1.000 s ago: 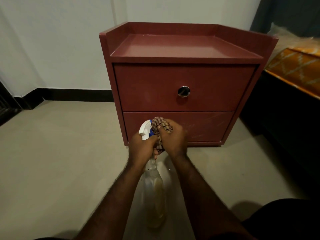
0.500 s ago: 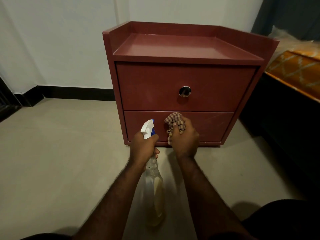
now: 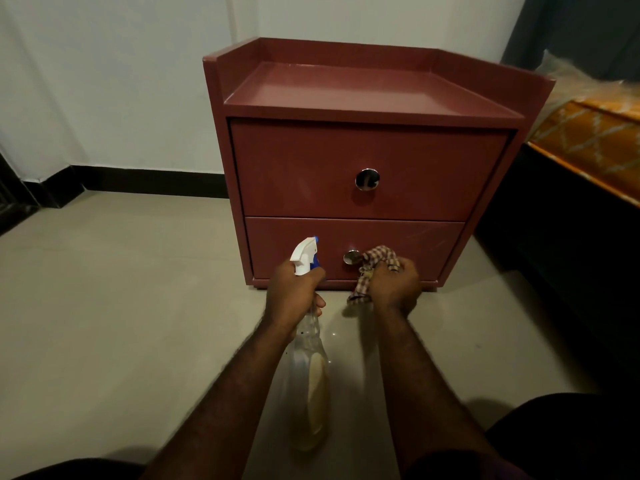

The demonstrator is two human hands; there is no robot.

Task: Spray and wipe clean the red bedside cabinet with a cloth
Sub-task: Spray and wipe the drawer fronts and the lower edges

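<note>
Smooth floor (image 3: 121, 306), boxy cabinet (image 3: 298, 168); left hand (image 3: 292, 294): clear bottle (image 3: 311, 375); right hand (image 3: 394, 285): checked cloth (image 3: 379, 256).

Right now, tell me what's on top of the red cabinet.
The cabinet top shows only bare red surface inside its raised rim; nothing sits there, and no part is covered.

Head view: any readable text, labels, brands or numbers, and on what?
None readable.
The spray bottle in the left hand shows a pale patch, maybe a label, with no legible print.
The red cabinet and checked cloth carry no text.
</note>
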